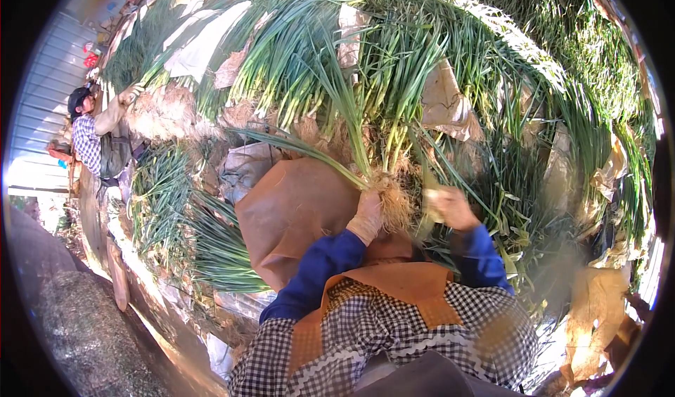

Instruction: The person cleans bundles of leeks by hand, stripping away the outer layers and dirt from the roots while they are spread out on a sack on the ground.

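Note:
A bunch of green onions (361, 144) stands out in front of me, its long green leaves pointing away and its tangled, pale brown roots (395, 203) near my body. My left hand (367, 215), in a light glove, is closed around the bunch at its root end. Just right of the roots is my right hand (451, 208), smeared by motion. A pale yellowish strip (426, 221) hangs by its fingers, and whether they grip it is unclear. Under my left forearm spreads a brown sheet (299, 210).
Long rows of green onions (295, 59) lie ahead, with pale cloth pieces (446, 101) among them. More onions (221, 242) lie at left. At far left a person (90, 133) in a checked shirt reaches toward the row. A tan sheet (594, 319) hangs at lower right.

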Demonstrator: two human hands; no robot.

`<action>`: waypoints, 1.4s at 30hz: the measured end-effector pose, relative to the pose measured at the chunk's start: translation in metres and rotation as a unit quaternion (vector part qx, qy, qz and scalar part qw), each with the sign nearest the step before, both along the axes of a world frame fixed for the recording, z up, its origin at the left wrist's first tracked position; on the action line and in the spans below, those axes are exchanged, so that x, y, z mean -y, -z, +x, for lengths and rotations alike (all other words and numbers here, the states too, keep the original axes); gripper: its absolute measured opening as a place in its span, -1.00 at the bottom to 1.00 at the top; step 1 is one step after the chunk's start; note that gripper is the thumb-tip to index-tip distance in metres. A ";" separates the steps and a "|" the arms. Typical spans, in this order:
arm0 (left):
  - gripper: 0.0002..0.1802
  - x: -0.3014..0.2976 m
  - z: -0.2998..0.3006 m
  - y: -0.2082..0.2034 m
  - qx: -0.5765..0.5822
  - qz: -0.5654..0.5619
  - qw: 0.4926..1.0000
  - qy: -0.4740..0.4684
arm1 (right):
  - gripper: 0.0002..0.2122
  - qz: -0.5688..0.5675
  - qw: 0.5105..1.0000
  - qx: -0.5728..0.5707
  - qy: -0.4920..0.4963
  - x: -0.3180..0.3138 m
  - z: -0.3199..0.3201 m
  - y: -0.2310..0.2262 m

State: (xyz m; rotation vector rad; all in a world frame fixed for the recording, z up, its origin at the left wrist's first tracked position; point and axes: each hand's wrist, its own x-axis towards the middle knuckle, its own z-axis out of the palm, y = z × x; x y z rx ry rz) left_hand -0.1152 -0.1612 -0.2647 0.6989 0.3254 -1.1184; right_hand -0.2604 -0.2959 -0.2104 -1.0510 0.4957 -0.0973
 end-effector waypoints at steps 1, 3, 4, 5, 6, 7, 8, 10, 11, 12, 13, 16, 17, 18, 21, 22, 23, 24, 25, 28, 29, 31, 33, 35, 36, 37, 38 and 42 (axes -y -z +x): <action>-0.84 0.001 -0.001 -0.006 -0.007 0.014 1.000 0.023 | -0.84 0.042 0.995 0.016 0.089 0.017 -0.034 0.023; -0.85 -0.014 0.011 0.011 -0.020 -0.026 0.999 0.004 | -0.83 -0.126 0.959 -0.249 -0.043 0.052 -0.054 0.000; -0.85 -0.006 0.006 0.011 -0.025 -0.034 0.999 0.020 | -0.81 0.107 0.987 -0.120 -0.026 0.076 -0.091 0.052; -0.86 0.002 0.002 0.011 -0.056 -0.076 0.994 0.045 | -0.79 0.347 0.937 -0.037 -0.026 0.100 -0.131 0.102; -0.86 -0.003 0.009 0.012 -0.074 -0.107 0.990 0.051 | -0.73 0.045 0.985 -0.117 -0.115 0.093 -0.112 0.109; -0.86 -0.002 0.016 0.010 -0.068 -0.109 0.990 0.051 | -0.66 -0.267 0.928 -0.183 -0.187 0.088 -0.088 0.111; -0.84 -0.006 0.019 0.010 -0.076 -0.115 0.988 0.063 | -0.59 -0.546 0.770 -0.229 -0.239 0.077 -0.063 0.110; -0.78 -0.017 0.021 0.009 -0.096 -0.127 0.983 0.092 | -0.47 -0.545 0.791 -0.278 0.026 0.059 0.016 0.091; -0.71 -0.023 0.026 0.014 -0.094 -0.132 0.983 0.087 | -0.46 -0.590 0.765 -0.243 0.092 0.051 0.056 0.086; -0.71 -0.023 0.028 0.008 -0.090 -0.131 0.983 0.091 | -0.45 -0.630 0.729 -0.213 0.160 0.055 0.081 0.088; -0.72 -0.013 0.026 -0.007 -0.115 -0.110 0.978 0.138 | -0.47 -0.571 0.782 -0.220 0.121 0.075 0.090 0.109; -0.60 -0.018 0.035 -0.050 -0.055 -0.127 0.972 0.188 | -0.71 -0.666 0.638 -0.245 -0.299 0.085 0.108 0.155; -0.62 -0.029 0.042 -0.057 -0.049 -0.160 0.971 0.170 | -0.75 -0.640 0.683 -0.220 -0.274 0.065 0.095 0.164; -0.64 -0.047 0.051 -0.075 -0.037 -0.176 0.976 0.127 | -0.78 -0.618 0.640 -0.223 -0.398 0.034 0.092 0.151; -0.71 -0.072 0.060 -0.132 0.006 -0.238 0.971 0.022 | -0.74 -0.504 0.588 -0.228 -0.590 0.027 0.061 0.133; -0.73 -0.071 0.061 -0.140 0.018 -0.255 0.967 -0.003 | -0.71 -0.457 0.530 -0.274 -0.660 0.031 0.051 0.121; -0.75 -0.068 0.064 -0.139 0.026 -0.258 0.965 -0.025 | -0.67 -0.537 0.593 -0.257 -0.543 0.039 0.057 0.140; -0.77 -0.066 0.065 -0.141 0.036 -0.229 0.972 -0.047 | -0.61 -0.610 0.638 -0.229 -0.410 0.052 0.075 0.148; -0.78 -0.066 0.068 -0.135 0.040 -0.177 0.981 -0.071 | -0.57 -0.580 0.742 -0.267 -0.206 0.057 0.094 0.143; -0.76 -0.040 0.062 -0.104 0.133 0.022 0.990 -0.053 | -0.46 -0.498 0.798 -0.332 0.072 0.053 0.154 0.122; -0.69 -0.041 0.064 -0.071 0.054 -0.047 0.997 -0.013 | -0.45 -0.512 0.787 -0.344 0.000 0.062 0.165 0.132; -0.63 -0.016 0.058 -0.024 0.099 -0.077 0.988 0.089 | -0.48 -0.550 0.776 -0.304 -0.059 0.107 0.150 0.187; -0.60 -0.016 0.052 -0.023 0.102 -0.098 0.986 0.087 | -0.59 -0.471 0.869 -0.138 -0.065 0.102 0.133 0.188; -0.66 -0.027 0.043 -0.062 0.045 -0.006 0.998 0.046 | -0.69 -0.243 0.967 0.019 -0.069 0.059 0.105 0.119; -0.66 -0.031 0.037 -0.050 0.043 -0.007 0.998 0.043 | -0.71 -0.135 0.985 0.081 -0.066 0.040 0.096 0.084; -0.65 -0.024 0.028 -0.026 0.035 -0.030 0.997 0.063 | -0.63 -0.194 0.980 0.011 -0.046 0.033 0.086 0.078; -0.64 -0.018 0.019 -0.006 0.029 -0.048 0.995 0.077 | -0.59 -0.209 0.976 0.004 -0.066 0.026 0.080 0.076; -0.77 -0.001 -0.006 -0.003 -0.051 0.005 0.993 0.105 | -0.57 0.006 0.998 -0.063 0.025 0.018 0.088 0.049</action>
